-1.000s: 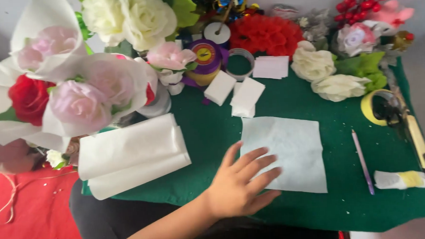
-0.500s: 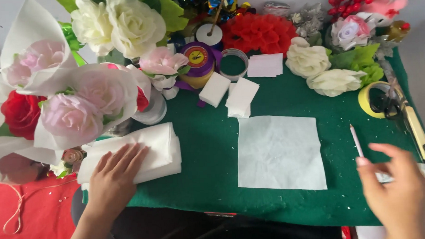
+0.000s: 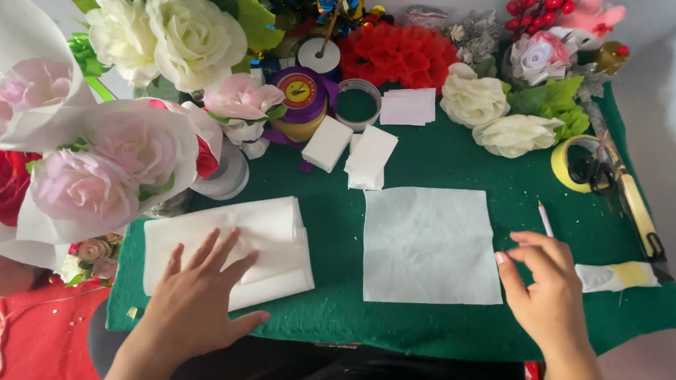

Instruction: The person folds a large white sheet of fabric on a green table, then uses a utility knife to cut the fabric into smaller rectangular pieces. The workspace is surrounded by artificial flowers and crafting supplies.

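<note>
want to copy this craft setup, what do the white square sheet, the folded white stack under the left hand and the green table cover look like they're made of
White square sheet: thin matte tissue or nonwoven fabric, judging by its faint mottled texture; which one is unclear.
Folded white stack under the left hand: seemingly the same soft matte material, layered with rounded folds.
Green table cover: probably felt, with a fuzzy, dull surface and no visible weave.

A purple ribbon spool (image 3: 301, 102) at eleven o'clock on the green cloth bears a round yellow-and-red label (image 3: 299, 89).
</note>
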